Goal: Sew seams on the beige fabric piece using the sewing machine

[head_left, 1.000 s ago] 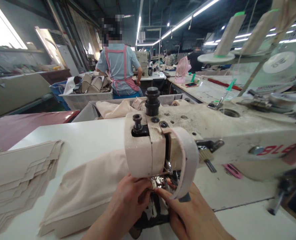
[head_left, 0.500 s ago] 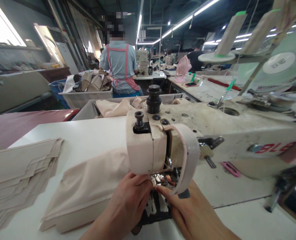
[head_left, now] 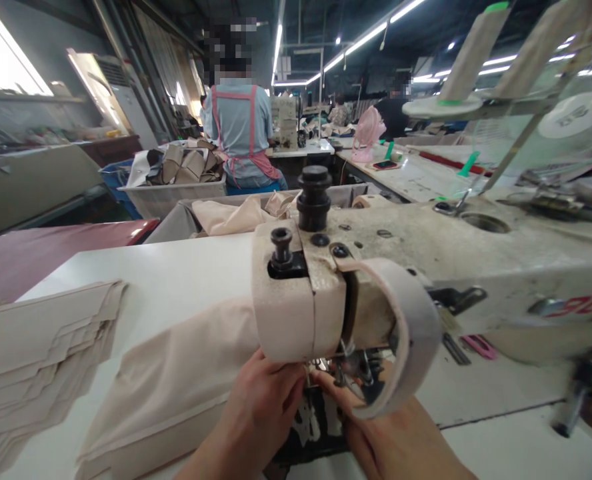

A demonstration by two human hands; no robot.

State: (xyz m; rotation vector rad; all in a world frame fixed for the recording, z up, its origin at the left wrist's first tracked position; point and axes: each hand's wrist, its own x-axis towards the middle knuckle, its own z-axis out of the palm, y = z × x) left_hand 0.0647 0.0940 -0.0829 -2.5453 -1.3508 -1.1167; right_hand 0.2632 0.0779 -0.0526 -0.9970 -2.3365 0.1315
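Note:
Both hands meet under the head of a sewing machine (head_left: pixel 296 293), close to its needle and presser foot (head_left: pixel 321 365). My left hand (head_left: pixel 269 393) is closed, its thumb and fingertips pressed together just left of the needle. From the other side, my right hand (head_left: pixel 381 427) reaches in with its index fingertip at the same spot; its other fingers are bent and partly behind the curved white guard (head_left: pixel 419 333). Whatever is pinched there is too small to make out. Left of the machine, a beige fabric piece (head_left: pixel 176 373) lies on the white table, its inner end behind the head.
A stack of beige cut pieces (head_left: pixel 41 353) lies at the table's left. Behind the machine is a bin of beige fabric (head_left: pixel 241 215). Thread cones (head_left: pixel 476 57) stand at right above a pink snipper (head_left: pixel 480 347). A co-worker (head_left: pixel 241 127) sits ahead, back turned.
The machine head and guard appear larger and somewhat further right, as my view has come nearer. Both hands stay at the needle, with only slight finger movement.

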